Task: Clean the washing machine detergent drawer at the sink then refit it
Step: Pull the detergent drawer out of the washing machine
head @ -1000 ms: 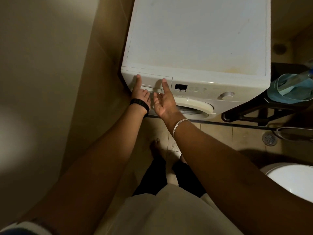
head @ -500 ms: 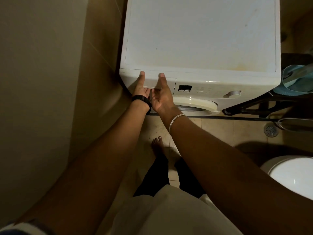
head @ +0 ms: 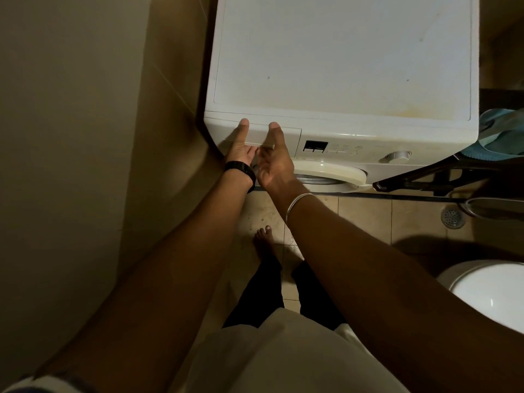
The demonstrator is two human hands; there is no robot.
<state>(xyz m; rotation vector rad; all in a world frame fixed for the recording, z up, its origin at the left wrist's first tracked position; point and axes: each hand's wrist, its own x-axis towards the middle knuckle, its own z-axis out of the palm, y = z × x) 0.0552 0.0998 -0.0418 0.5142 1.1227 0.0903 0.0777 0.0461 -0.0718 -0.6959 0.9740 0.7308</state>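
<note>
The white washing machine stands against the wall ahead. Its detergent drawer is at the top left of the front panel and looks flush with the panel. My left hand holds the drawer front, thumb up on its top edge, fingers tucked under into the handle recess. My right hand grips the same front just to the right, thumb up beside the left one. The fingers of both hands are partly hidden below the drawer. No sink is in view.
A tiled wall lies close on the left. The round door and a dial are right of the drawer. A dark rack with teal cloth, a floor drain and a toilet are on the right.
My view has moved forward over the machine. Both hands stay on the drawer front, thumbs slid slightly up to its top edge. The drawer has not visibly come out.
</note>
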